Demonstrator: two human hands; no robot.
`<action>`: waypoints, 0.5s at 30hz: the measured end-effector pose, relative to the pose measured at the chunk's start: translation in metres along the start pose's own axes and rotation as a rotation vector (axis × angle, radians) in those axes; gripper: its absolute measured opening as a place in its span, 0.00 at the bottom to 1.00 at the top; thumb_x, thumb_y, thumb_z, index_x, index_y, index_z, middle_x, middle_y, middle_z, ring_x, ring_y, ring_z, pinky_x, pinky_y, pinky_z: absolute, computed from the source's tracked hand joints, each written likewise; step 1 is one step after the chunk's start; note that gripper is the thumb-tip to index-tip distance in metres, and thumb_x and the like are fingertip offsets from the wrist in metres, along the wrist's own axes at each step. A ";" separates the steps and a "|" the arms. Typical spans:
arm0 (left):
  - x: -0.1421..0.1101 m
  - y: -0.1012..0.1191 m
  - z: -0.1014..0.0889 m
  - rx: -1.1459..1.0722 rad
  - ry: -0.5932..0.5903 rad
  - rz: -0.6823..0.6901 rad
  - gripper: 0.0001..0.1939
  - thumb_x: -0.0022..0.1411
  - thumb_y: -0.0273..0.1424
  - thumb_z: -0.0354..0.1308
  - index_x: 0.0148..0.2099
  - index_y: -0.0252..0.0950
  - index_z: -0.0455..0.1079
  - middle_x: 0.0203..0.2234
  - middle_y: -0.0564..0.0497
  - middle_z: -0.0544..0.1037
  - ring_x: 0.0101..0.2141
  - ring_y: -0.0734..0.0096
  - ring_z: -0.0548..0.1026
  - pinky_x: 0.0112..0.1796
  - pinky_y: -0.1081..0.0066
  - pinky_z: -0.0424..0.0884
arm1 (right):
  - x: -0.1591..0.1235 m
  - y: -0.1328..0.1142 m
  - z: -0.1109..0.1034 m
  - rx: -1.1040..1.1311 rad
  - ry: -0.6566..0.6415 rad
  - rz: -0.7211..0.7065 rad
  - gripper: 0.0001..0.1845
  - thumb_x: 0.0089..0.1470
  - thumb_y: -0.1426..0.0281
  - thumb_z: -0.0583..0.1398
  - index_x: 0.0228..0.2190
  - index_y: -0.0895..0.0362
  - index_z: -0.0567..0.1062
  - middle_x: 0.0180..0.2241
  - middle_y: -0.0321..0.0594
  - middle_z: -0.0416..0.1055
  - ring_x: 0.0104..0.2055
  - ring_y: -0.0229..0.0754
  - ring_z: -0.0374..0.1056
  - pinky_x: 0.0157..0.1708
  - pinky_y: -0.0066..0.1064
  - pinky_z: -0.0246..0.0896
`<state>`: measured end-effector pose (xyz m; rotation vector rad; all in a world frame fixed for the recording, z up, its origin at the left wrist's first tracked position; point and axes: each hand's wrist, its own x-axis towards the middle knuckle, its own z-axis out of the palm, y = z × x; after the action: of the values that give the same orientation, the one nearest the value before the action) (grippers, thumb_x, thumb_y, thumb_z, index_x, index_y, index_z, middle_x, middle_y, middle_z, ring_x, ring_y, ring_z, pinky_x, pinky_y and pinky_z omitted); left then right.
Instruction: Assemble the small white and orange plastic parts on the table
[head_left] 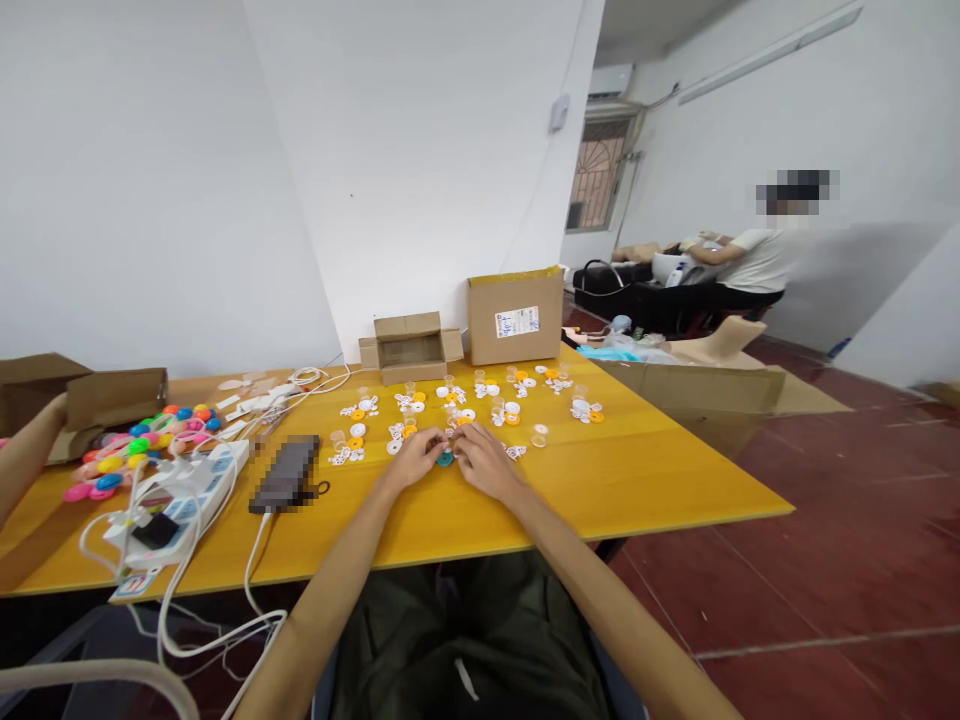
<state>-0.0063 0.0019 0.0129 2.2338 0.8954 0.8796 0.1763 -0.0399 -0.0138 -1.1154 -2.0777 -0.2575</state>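
My left hand (414, 460) and my right hand (486, 464) meet over the table, fingertips pinched close together. What they hold between them is too small and hidden to make out. Just below the fingertips a teal disc (445, 460) shows, and I cannot tell whether it lies on the table or is touched. Around the hands sit groups of small parts: orange discs (512, 419), white discs (358, 430), clear plastic cups (497, 405) and white gear-like pieces (346, 456). A clear cup with a white piece (539, 436) stands to the right of my right hand.
An open cardboard box (412, 357) and a taller closed carton (516, 320) stand at the back. On the left are a phone (289, 472), a power strip (196, 500) with loose white cables, and colourful toys (139, 447). Another person's arm (34, 445) reaches in; someone sits far right.
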 end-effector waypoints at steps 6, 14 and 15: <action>0.000 0.000 0.000 -0.001 0.007 0.011 0.09 0.66 0.34 0.55 0.35 0.38 0.73 0.28 0.53 0.78 0.29 0.70 0.74 0.36 0.71 0.72 | 0.000 -0.002 -0.002 0.025 0.000 -0.048 0.16 0.50 0.84 0.57 0.35 0.53 0.77 0.40 0.43 0.74 0.46 0.46 0.69 0.47 0.39 0.68; 0.000 0.001 0.001 -0.033 0.012 -0.013 0.10 0.66 0.37 0.57 0.36 0.38 0.73 0.27 0.53 0.78 0.28 0.71 0.73 0.33 0.72 0.71 | 0.001 -0.004 -0.005 -0.003 0.051 0.031 0.17 0.51 0.84 0.55 0.35 0.53 0.77 0.41 0.44 0.74 0.46 0.48 0.68 0.47 0.40 0.68; 0.000 0.001 0.001 -0.039 0.010 -0.015 0.10 0.65 0.37 0.58 0.35 0.38 0.73 0.26 0.53 0.78 0.28 0.71 0.72 0.33 0.71 0.71 | 0.001 -0.004 -0.006 -0.014 0.059 0.053 0.17 0.51 0.84 0.55 0.35 0.53 0.77 0.41 0.44 0.74 0.45 0.48 0.68 0.47 0.41 0.68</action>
<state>-0.0049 0.0011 0.0133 2.1885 0.8908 0.8952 0.1761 -0.0443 -0.0086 -1.1563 -1.9940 -0.2763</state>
